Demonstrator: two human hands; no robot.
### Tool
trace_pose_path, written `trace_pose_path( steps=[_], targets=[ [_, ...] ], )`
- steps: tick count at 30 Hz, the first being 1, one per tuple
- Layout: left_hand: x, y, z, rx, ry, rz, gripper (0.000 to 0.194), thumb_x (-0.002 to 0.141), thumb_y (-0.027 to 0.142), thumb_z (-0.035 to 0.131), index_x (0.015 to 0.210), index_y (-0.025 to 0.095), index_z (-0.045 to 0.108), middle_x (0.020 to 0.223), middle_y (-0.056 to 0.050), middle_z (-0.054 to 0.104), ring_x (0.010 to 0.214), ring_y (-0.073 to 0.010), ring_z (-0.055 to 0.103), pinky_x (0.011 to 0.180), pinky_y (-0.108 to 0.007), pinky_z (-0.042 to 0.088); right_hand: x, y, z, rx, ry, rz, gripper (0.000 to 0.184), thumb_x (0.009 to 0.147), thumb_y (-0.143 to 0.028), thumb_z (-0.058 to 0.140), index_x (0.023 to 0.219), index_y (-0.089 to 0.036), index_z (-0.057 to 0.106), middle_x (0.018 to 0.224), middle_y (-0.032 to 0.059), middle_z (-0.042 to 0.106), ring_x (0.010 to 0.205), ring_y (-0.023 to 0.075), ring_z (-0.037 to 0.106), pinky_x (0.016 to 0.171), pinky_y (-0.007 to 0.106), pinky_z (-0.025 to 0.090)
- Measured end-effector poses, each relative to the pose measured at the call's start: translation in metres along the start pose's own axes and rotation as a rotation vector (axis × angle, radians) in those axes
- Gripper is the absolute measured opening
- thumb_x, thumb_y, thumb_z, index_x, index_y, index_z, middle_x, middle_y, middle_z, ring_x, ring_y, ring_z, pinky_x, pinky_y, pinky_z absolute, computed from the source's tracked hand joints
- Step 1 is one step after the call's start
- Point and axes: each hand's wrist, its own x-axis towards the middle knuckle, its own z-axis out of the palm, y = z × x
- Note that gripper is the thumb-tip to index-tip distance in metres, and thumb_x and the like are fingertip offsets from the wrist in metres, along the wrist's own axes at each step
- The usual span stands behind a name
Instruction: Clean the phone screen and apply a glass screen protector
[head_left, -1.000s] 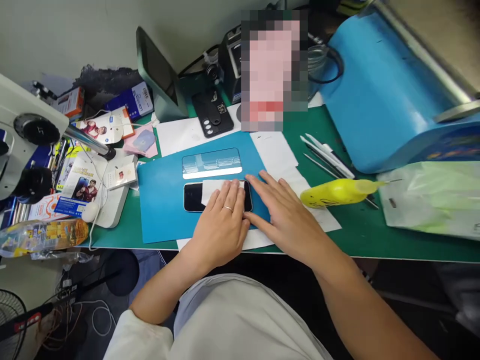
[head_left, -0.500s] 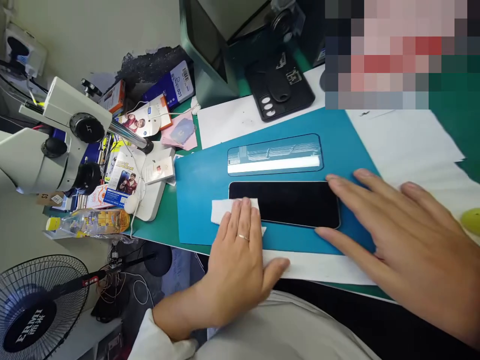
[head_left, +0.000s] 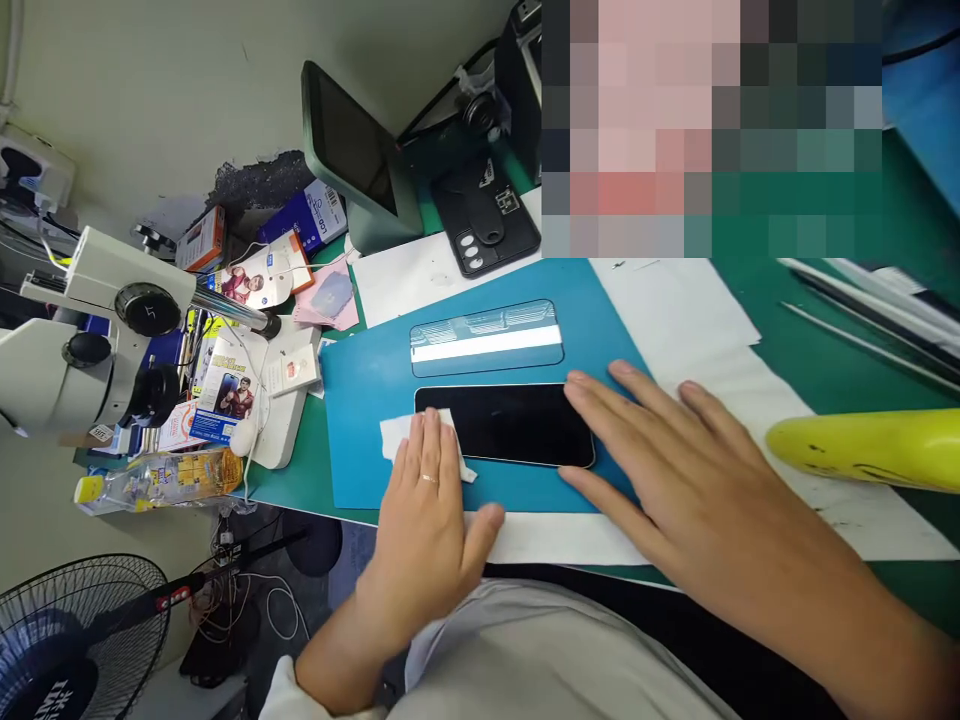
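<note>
Pressing flat, the left hand [head_left: 420, 520] has its four fingers close together on a folded white paper-like wipe [head_left: 396, 436], thumb held out to the side. The wipe laps over the left end of a black-screened phone with a thin pale rim [head_left: 517, 425], which lies face up on a bright blue rectangular mat [head_left: 352, 400]. The phone's long axis runs left to right across the body, dipping slightly toward the person at its right end, so most of the screen stretches rightward from the left fingers. The right hand [head_left: 697, 480] is nearer that other end: thumb and forefinger are spread wide, one at the near corner, one at the far. Whether both tips press the rim, I can't quite tell from this angle. Neither hand is closed around anything. Just beyond the phone's far long edge, roughly parallel, lies a clear dark-edged glass sheet [head_left: 487, 358]. Right of the right hand is a yellow rounded plastic bottle [head_left: 870, 445].
</note>
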Motion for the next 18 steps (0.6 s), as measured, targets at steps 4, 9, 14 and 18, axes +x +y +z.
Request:
trace_pose_path(
  steps=[4,9,14,18],
  targets=[
    [0.005,-0.004,-0.001,0.027,0.026,-0.021,0.071,0.111,0.045,0.028,0.166,0.007,0.004,0.174,-0.022,0.008,0.163,-0.0314,0.0,0.13,-0.057,0.026,-0.001,0.0,0.002,0.003,0.02,0.007,0.069,0.109,-0.035,0.039,0.168,-0.013,0.012,0.153,0.0224,0.055,0.146,0.0447,0.046,0.111,0.067,0.043],
    [0.002,-0.005,0.002,0.056,0.054,0.02,0.072,0.111,0.043,0.029,0.166,0.006,0.002,0.173,-0.024,0.011,0.162,-0.0325,0.002,0.129,-0.057,0.03,-0.001,0.0,0.002,-0.018,0.017,-0.014,0.069,0.109,-0.034,0.039,0.168,-0.014,0.01,0.155,0.0201,0.054,0.145,0.0425,0.048,0.11,0.064,0.047],
    [0.013,-0.003,0.003,0.059,0.07,-0.004,0.073,0.11,0.047,0.029,0.165,0.003,0.008,0.173,-0.026,0.012,0.162,-0.0332,0.002,0.13,-0.057,0.027,-0.001,0.0,0.002,-0.015,0.003,0.017,0.07,0.109,-0.04,0.037,0.169,-0.016,0.008,0.156,0.0199,0.052,0.148,0.0419,0.046,0.113,0.065,0.045],
    [0.01,0.001,0.006,0.055,0.075,0.022,0.076,0.11,0.048,0.03,0.165,0.003,0.003,0.173,-0.025,0.012,0.162,-0.0334,0.001,0.129,-0.057,0.03,-0.002,0.001,0.003,-0.002,-0.012,0.024,0.069,0.109,-0.041,0.035,0.169,-0.018,0.008,0.156,0.0194,0.053,0.147,0.0402,0.047,0.113,0.064,0.045]
  ],
)
